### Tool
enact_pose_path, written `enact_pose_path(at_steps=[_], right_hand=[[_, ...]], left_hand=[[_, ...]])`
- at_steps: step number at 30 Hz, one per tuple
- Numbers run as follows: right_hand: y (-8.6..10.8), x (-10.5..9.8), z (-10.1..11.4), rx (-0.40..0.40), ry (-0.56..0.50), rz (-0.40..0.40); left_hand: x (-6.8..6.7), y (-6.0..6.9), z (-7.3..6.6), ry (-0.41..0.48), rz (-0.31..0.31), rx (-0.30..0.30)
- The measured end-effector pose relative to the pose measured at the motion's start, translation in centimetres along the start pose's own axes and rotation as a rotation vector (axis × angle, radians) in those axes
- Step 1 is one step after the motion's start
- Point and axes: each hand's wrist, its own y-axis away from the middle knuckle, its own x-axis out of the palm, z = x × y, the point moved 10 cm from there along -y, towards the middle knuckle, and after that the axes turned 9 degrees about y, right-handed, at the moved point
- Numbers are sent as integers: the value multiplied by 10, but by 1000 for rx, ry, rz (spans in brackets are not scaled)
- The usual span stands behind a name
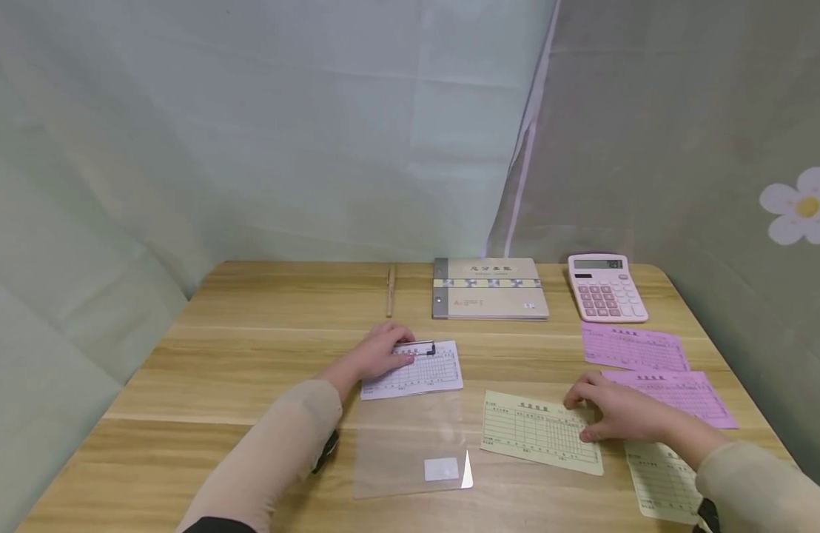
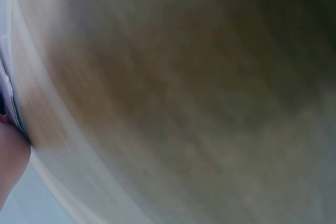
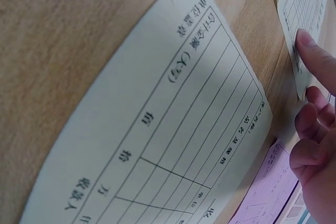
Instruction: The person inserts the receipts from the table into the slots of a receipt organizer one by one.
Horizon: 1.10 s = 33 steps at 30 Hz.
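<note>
Yellow printed slip (image 1: 536,426) lies right of centre in the lower half of the head frame, flat on the wood-grain surface (image 1: 250,355). Your right hand (image 1: 619,411) is at its right end: fingers bent, thumb touching the paper. Cannot tell whether you pinch it.

Your left hand (image 1: 383,352), near frame centre, grips at the metal clip (image 1: 424,347), fingers bent over the top edge, thumb on the front. Beneath the clip: white printed slips (image 1: 423,377), upon the upper part of a clear board (image 1: 390,451) that bears a white label (image 1: 441,468) toward its lower right. In the left wrist view, your hand shows only at the left edge; most of that frame is blurred.

Second yellow slip (image 1: 663,481): lower right of the head frame, partly behind your right forearm; it fills much of the right wrist view. Two pink slips: upper pink slip (image 1: 633,346) below the calculator (image 1: 607,289), lower pink slip (image 1: 690,392) partly covered by your right hand.

Along the far edge, left to right: pen (image 1: 391,292), bound booklet (image 1: 490,289), calculator. Pale curtain (image 1: 283,133) behind; white flower print (image 1: 810,206) at right.
</note>
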Motion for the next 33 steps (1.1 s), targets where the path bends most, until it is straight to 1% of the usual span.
enact_pose_path(at_steps=[4, 12, 16, 22, 29, 33], right_hand=[[0, 0, -1, 18, 12, 1], [-4, 4, -9, 107, -17, 57], [-4, 4, -7, 103, -17, 55], [-3, 0, -3, 80, -23, 21], [-4, 3, -1, 70, -87, 30], [-4, 2, -1, 68, -95, 14]], left_hand=[[1, -1, 2, -4, 0, 4], [2, -2, 5, -10, -5, 10], [2, -2, 5, -11, -5, 8], [1, -2, 5, -26, -1, -1], [2, -2, 5, -25, -7, 9], [1, -2, 4, -28, -13, 20]])
